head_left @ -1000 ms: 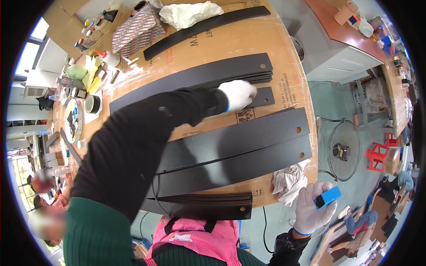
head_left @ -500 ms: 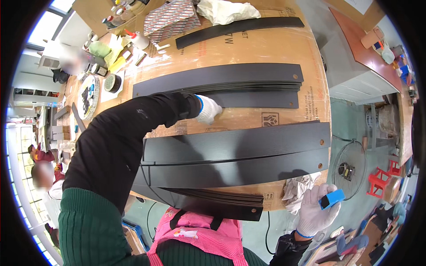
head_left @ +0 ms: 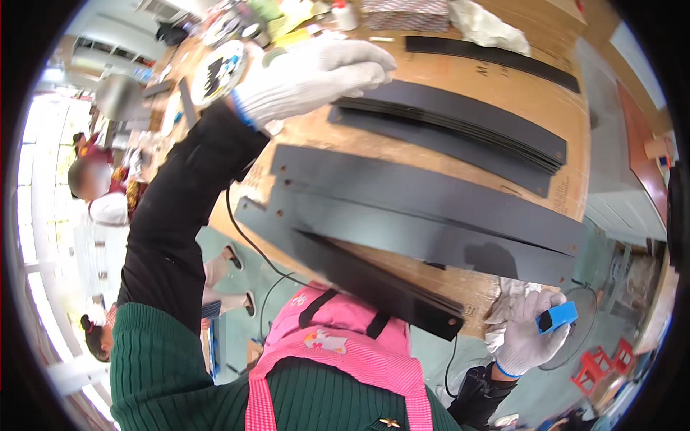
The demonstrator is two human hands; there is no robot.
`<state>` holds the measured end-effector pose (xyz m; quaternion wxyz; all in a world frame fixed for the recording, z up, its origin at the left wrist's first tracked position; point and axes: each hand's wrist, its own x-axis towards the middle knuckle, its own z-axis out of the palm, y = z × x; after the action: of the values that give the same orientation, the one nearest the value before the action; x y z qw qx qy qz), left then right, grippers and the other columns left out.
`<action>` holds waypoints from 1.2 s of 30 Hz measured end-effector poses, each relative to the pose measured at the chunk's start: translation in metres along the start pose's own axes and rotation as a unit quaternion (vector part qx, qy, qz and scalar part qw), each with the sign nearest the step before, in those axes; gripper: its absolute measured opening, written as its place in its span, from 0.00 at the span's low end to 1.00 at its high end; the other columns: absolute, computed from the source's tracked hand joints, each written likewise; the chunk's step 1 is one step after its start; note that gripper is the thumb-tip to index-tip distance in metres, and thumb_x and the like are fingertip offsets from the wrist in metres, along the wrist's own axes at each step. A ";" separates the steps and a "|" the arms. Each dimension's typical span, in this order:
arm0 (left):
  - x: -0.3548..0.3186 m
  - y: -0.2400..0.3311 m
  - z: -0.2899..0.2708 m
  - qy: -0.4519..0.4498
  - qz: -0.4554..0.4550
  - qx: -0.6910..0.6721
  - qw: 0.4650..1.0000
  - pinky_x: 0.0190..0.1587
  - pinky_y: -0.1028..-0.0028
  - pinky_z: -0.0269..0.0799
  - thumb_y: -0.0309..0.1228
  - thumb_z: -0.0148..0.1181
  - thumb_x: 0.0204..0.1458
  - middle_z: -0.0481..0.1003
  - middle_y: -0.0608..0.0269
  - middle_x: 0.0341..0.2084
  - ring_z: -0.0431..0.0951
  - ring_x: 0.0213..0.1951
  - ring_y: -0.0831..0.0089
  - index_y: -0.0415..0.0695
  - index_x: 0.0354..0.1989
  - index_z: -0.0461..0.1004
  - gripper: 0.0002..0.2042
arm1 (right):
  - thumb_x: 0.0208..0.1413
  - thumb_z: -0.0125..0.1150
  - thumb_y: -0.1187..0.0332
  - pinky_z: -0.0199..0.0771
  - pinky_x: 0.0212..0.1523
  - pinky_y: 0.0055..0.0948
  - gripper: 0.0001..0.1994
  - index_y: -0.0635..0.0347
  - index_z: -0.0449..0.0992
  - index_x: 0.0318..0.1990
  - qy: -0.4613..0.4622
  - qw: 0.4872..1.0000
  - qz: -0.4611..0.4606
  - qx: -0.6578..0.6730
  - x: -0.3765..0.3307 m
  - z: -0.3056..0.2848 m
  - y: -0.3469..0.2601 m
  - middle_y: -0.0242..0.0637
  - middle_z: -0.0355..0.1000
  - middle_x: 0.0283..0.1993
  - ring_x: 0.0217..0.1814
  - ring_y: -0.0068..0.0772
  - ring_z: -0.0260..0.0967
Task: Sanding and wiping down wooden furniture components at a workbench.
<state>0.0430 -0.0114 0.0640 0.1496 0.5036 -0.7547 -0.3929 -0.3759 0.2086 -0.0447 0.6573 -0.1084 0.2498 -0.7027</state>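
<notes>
My left hand point(head_left: 316, 80), in a white knit glove, is raised near the left end of the far stack of dark strips point(head_left: 460, 136). Its fingers stretch out together with no object visible in them; whether it touches the stack I cannot tell. My right hand point(head_left: 528, 337), gloved too, holds a small blue block with a black face point(head_left: 557, 317) beside the table's near right corner. Between the hands lie two long dark strips point(head_left: 424, 215) side by side, with small holes near their ends. Nearer me, another stack of dark strips point(head_left: 388, 287) lies aslant at the table edge.
A single dark strip point(head_left: 496, 61) lies at the back beside a white cloth point(head_left: 489, 27) and a patterned box point(head_left: 406, 14). A crumpled rag point(head_left: 499, 312) is by my right hand. A black cable point(head_left: 248, 241) hangs at the near left edge. Red stools point(head_left: 600, 368) stand right.
My left hand has lifted off the far stack and moved left, fingers now stretched out. The view has turned, shifting the table. My right hand still holds the blue block.
</notes>
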 end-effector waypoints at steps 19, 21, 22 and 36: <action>-0.290 -0.166 0.196 0.165 0.088 0.124 0.975 0.58 0.61 0.74 0.32 0.66 0.52 0.77 0.57 0.49 0.77 0.55 0.57 0.45 0.48 0.77 0.15 | 0.57 0.72 0.62 0.61 0.46 0.33 0.26 0.60 0.67 0.59 0.012 0.992 0.105 -0.064 -0.122 0.062 0.138 0.33 0.68 0.54 0.45 0.30 0.59; -0.296 -0.182 0.189 0.214 0.086 0.153 0.961 0.61 0.58 0.72 0.33 0.68 0.49 0.75 0.55 0.52 0.75 0.58 0.56 0.44 0.50 0.76 0.19 | 0.57 0.71 0.63 0.64 0.49 0.34 0.26 0.61 0.67 0.59 0.027 0.992 0.105 -0.061 -0.132 0.070 0.153 0.36 0.69 0.54 0.47 0.30 0.61; -0.298 -0.191 0.189 0.238 0.082 0.169 0.953 0.62 0.57 0.71 0.34 0.69 0.48 0.75 0.55 0.53 0.74 0.59 0.55 0.44 0.51 0.75 0.20 | 0.58 0.70 0.64 0.66 0.50 0.34 0.24 0.62 0.68 0.58 0.053 0.992 0.102 -0.060 -0.139 0.076 0.163 0.37 0.70 0.53 0.48 0.30 0.63; -0.290 -0.237 0.204 0.387 0.076 0.106 0.913 0.74 0.50 0.56 0.51 0.75 0.37 0.69 0.51 0.63 0.64 0.70 0.51 0.40 0.63 0.70 0.44 | 0.56 0.65 0.77 0.75 0.53 0.27 0.16 0.67 0.74 0.52 -0.390 0.667 0.129 -0.622 -0.036 0.259 0.458 0.36 0.77 0.44 0.48 0.25 0.75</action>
<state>0.1986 0.2903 -0.1953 0.4051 0.5702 -0.7110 -0.0727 0.1508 0.1844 -0.0441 0.5588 -0.7232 0.3607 -0.1862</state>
